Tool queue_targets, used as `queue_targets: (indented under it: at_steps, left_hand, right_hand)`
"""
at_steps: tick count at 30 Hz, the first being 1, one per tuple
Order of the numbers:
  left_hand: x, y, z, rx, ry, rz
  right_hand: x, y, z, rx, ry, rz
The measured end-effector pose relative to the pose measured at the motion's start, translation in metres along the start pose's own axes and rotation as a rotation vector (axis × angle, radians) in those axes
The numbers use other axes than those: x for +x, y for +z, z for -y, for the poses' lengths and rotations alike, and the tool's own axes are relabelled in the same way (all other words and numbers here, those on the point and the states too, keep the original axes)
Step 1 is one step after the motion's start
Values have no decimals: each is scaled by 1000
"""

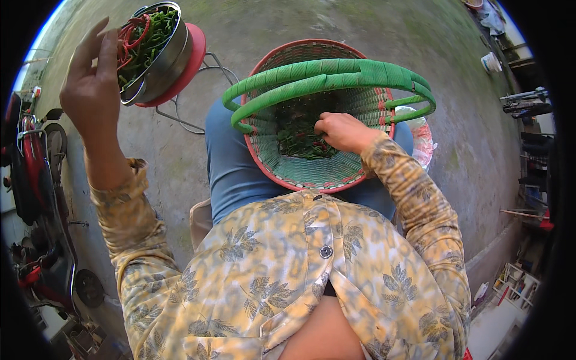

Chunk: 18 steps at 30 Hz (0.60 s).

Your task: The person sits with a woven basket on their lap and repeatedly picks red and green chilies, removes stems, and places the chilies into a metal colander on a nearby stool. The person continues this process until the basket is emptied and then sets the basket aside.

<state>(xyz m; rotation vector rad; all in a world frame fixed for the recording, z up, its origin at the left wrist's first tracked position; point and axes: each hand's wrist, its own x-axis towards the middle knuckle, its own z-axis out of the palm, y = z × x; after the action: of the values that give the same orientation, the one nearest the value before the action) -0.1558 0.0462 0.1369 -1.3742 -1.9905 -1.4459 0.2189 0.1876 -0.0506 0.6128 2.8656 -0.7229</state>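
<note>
My left hand (92, 85) is raised at the rim of a metal pot (168, 60) on the left. Its fingers are apart, and I see nothing held in them. Green chili peppers (157, 38) fill the pot, with several red chili peppers (135, 33) on the side near my fingers. A woven basket (310, 173) with green-wrapped handles (328, 74) rests between my knees, tilted so its inside shows. My right hand (346, 132) reaches into it with curled fingers, over leafy green and red peppers (306, 144). Whether those fingers grip a pepper is hidden.
The pot stands on a red round stool (195, 58) with metal legs. A plastic-lined container (422, 139) sits beyond my right knee. Along the left edge is a red motorbike (33, 171). A white bucket (490, 63) lies by the right wall on the concrete floor (468, 135).
</note>
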Motion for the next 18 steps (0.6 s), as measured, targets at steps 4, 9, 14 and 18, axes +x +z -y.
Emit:
queue_targets:
  at_steps: [4, 9, 14, 18]
  left_hand:
    - [-73, -7, -56, -346, 64, 2]
    - [-127, -5, -76, -646, -141, 300]
    - [-164, 34, -80, -761, -360, 681]
    - [-183, 82, -85, -794, -484, 853]
  right_hand:
    - [33, 39, -29, -455, 70, 322]
    - [26, 33, -54, -27, 174, 183]
    - [-5, -10, -41, 994, 309, -241]
    - [-33, -33, -22, 1566, 381, -357]
